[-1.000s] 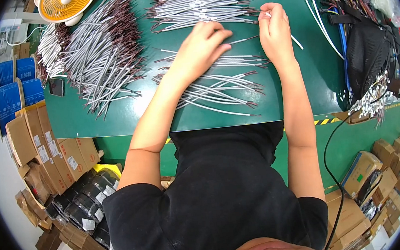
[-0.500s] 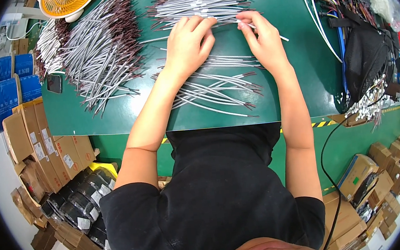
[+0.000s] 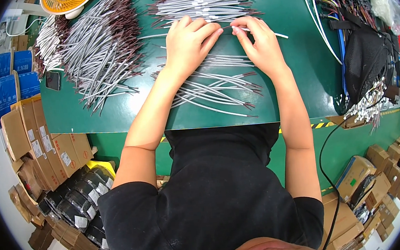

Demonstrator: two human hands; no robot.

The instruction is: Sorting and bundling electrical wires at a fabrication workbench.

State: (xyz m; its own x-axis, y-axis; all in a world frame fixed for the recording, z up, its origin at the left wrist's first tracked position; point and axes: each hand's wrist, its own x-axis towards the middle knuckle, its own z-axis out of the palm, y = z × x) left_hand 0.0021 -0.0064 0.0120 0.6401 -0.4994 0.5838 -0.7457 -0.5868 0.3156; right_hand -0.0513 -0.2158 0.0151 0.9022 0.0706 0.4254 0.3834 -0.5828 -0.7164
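Green table (image 3: 319,87): it spans the upper part of the frame, in front of you.
Wire pile (image 3: 104,52): many grey wires with brown ends, lying crossed at the upper left.
Wire rows (image 3: 183,3): grey wires at the top centre, with white pieces along their middle.
Loose wires (image 3: 211,88): they lie between your forearms, at the centre.
Black bag (image 3: 366,56): it is on the table at the right.
Left hand (image 3: 186,46): your thumb and forefinger are together, clamped on a wire close to its brown end.
Right hand (image 3: 262,44): your thumb and forefinger are nearly together around a white tube; how tightly, I cannot tell.
Held grey wire (image 3: 153,36): it passes under your left hand, at the upper centre; its brown end points to your right fingertips.
White tube (image 3: 281,35): it sticks out to the right of your right hand.
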